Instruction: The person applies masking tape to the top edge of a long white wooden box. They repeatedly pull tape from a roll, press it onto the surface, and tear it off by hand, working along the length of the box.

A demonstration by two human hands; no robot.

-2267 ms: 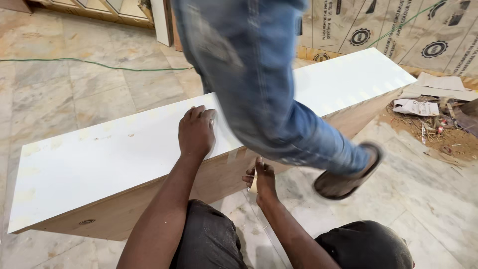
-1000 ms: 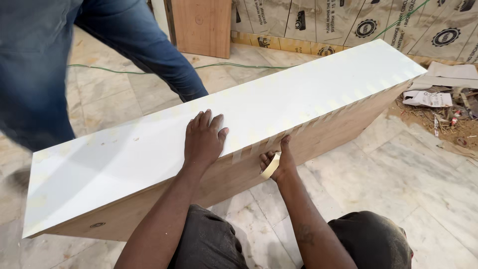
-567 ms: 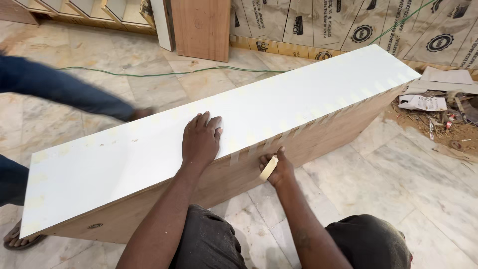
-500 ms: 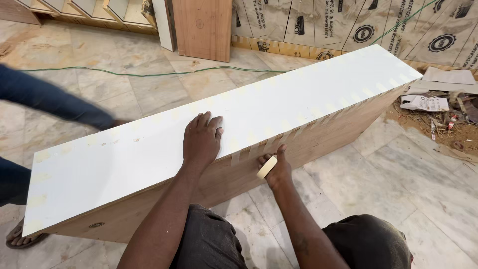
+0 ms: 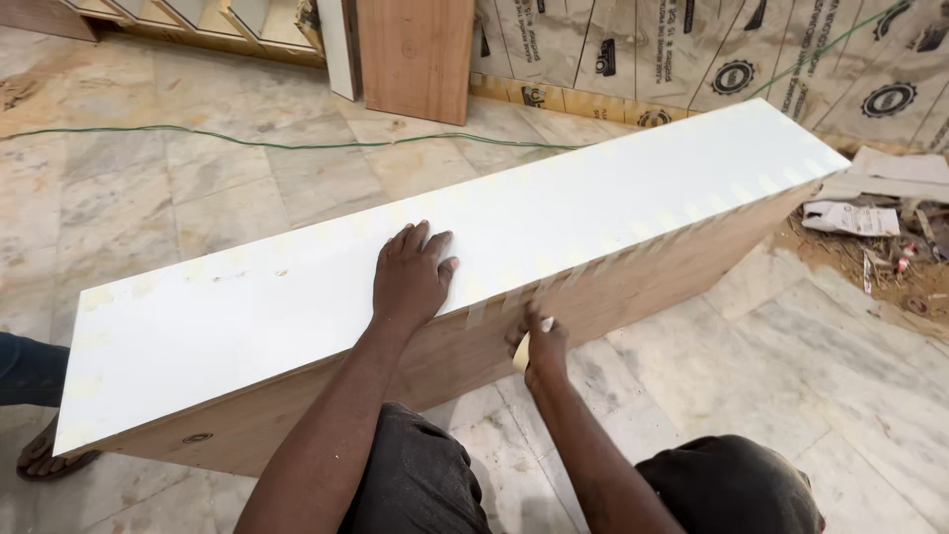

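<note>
- Pressing flat on the white laminate sheet (image 5: 297, 316), the left hand (image 5: 410, 277) lies palm down with its fingers spread apart, close to the near long edge of the sheet.
- White laminate sheet: covers the top face of a long plywood box (image 5: 633, 297) that stands on the marble floor (image 5: 178, 188) and runs from lower left to upper right.
- Right hand (image 5: 542, 346): set against the brown front face of the plywood box, just below the top edge; thumb and fingers are closed on a roll of masking tape (image 5: 521, 351), of which only a pale sliver shows.
- Strips of masking tape (image 5: 476, 314): short pale pieces wrap over the near edge from the sheet down onto the wood, at intervals along the edge to the far right corner; the right hand touches the box beside two of them.
- Person's knees, in dark shorts, appear at the bottom, just in front of the box.
- Another person's sandalled foot (image 5: 44, 455) and a blue trouser leg show at the left margin, beside the left end of the box.
- Background: a green cord (image 5: 247, 143) lies across the floor; a brown wooden panel (image 5: 415, 54) and printed boards lean against the far wall; paper scraps and sawdust (image 5: 870, 237) lie at the right.
</note>
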